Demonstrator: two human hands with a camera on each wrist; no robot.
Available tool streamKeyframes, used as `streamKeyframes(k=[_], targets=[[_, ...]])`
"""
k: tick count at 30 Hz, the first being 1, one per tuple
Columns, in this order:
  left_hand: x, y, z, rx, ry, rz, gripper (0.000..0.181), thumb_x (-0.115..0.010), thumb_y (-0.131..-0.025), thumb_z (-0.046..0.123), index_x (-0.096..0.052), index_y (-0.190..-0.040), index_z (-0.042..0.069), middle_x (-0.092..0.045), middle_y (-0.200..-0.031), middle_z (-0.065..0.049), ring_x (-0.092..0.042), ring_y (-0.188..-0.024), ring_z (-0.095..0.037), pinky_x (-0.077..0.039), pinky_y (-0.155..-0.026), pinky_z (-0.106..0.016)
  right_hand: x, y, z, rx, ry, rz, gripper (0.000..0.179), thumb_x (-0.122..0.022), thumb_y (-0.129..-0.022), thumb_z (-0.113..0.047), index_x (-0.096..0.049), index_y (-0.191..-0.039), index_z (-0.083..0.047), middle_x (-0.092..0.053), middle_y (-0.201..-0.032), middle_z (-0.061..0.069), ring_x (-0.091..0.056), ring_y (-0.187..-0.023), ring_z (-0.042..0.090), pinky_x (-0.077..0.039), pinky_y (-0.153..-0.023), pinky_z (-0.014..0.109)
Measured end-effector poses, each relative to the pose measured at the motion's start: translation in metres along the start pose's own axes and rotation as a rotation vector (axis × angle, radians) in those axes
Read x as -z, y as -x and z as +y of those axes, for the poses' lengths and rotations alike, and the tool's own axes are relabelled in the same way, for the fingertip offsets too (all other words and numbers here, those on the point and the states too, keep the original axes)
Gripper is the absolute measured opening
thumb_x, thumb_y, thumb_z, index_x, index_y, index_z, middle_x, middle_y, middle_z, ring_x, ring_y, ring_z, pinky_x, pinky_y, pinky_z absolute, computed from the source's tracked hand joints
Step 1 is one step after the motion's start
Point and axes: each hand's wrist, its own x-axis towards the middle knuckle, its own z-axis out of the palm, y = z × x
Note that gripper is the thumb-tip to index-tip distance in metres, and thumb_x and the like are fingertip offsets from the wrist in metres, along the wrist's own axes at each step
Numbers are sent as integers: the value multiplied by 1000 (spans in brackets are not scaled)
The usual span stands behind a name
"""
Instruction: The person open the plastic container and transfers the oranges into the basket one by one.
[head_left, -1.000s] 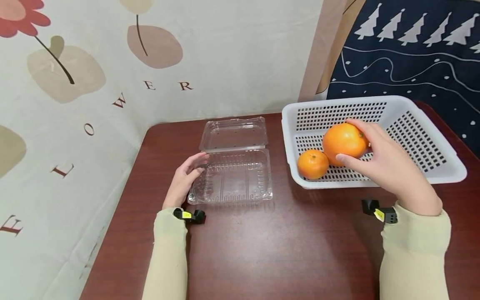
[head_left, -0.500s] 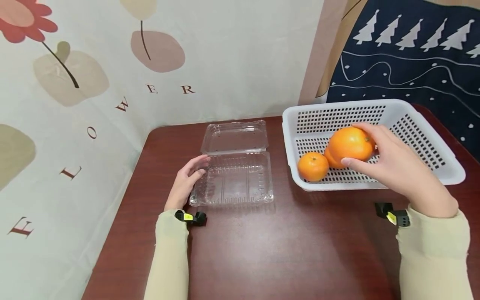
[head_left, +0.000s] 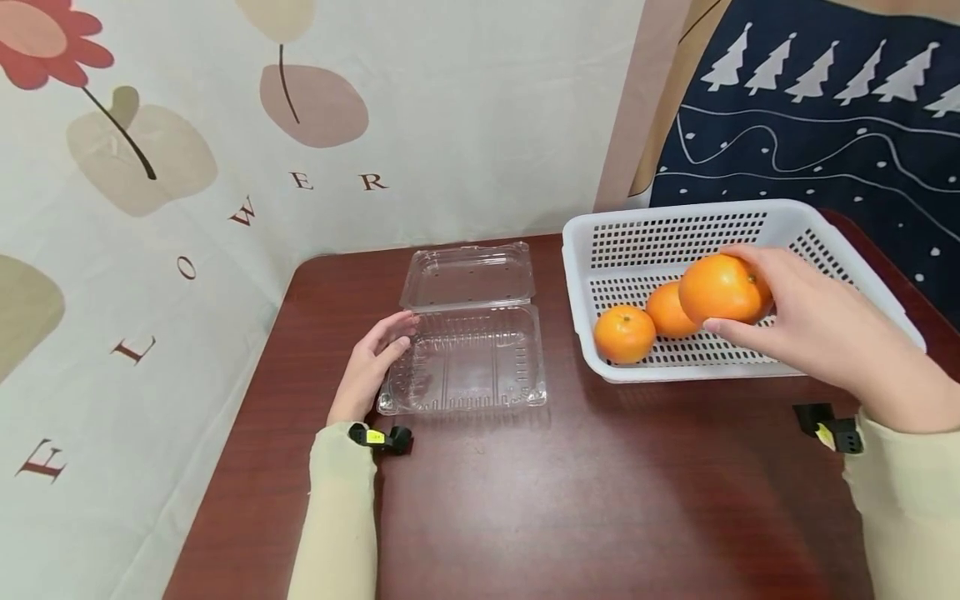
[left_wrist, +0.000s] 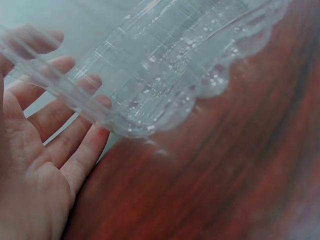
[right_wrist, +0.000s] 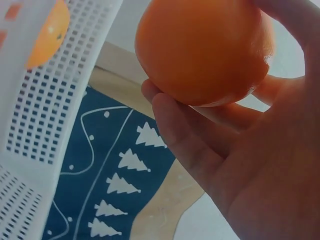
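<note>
My right hand [head_left: 832, 329] holds a large orange [head_left: 723, 289] over the white basket [head_left: 705, 372], thumb at the front and fingers round its far side. Seen in the right wrist view, the orange [right_wrist: 202, 52] sits against the fingers, above the palm. Two more oranges lie in the basket: one at its left end [head_left: 624, 334], the other beside it [head_left: 669, 311], partly behind the held orange. On the left, my left hand [head_left: 367, 362] touches the side of a clear plastic clamshell box [head_left: 468, 371]; in the left wrist view its extended fingers [left_wrist: 62, 145] lie along the wall.
The box's lid [head_left: 471, 279] is folded back toward the printed cloth [head_left: 465, 125] behind the brown table [head_left: 525, 500]. A dark blue cloth with white trees [head_left: 817, 133] hangs behind the basket at the right.
My right hand has moved to the right with the large orange, so more of the orange under it shows. My left hand stays at the box. The head view has shifted slightly.
</note>
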Motion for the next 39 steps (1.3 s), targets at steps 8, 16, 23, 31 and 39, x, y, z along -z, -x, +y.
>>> streamKeyframes(k=[8, 16, 23, 31, 39], targets=[[1, 0, 0, -7, 18, 17, 49, -50, -91, 13, -34, -137, 11, -48, -127, -13, -44, -116, -26, -40, -89, -24, 9, 0, 8, 48, 68, -3, 81, -72, -69, -45, -38, -128, -3, -44, -111, 17, -42, -88, 30, -43, -70, 51], [1, 2, 1, -11, 37, 15, 47, -49, -91, 10, -35, -136, 9, -48, -127, -14, -44, -116, -27, -40, -90, -27, 13, -4, 12, 44, 63, -50, 76, -73, -70, -40, -39, -127, -3, -43, -109, 16, -41, -87, 29, -44, -70, 52], [0, 2, 1, -16, 29, 10, 48, -50, -91, 15, -35, -136, 8, -48, -127, -13, -42, -118, -25, -40, -90, -25, 17, -5, 12, 63, 79, -67, 78, -72, -69, -44, -39, -127, -5, -43, -108, 14, -43, -87, 27, -46, -69, 51], [-3, -1, 0, -18, 53, 15, 46, -48, -91, 9, -35, -136, 7, -48, -127, -14, -43, -117, -23, -40, -90, -26, 28, -21, 24, 30, 135, -97, 84, -71, -68, -49, -35, -130, -4, -43, -108, 18, -45, -82, 32, -45, -65, 53], [-1, 0, -1, -15, 59, 30, 46, -49, -91, 8, -36, -136, 8, -49, -127, -12, -44, -117, -23, -40, -90, -26, 31, -41, 39, -3, 114, -121, 87, -71, -70, -45, -30, -131, 1, -43, -104, 21, -46, -80, 33, -44, -65, 51]])
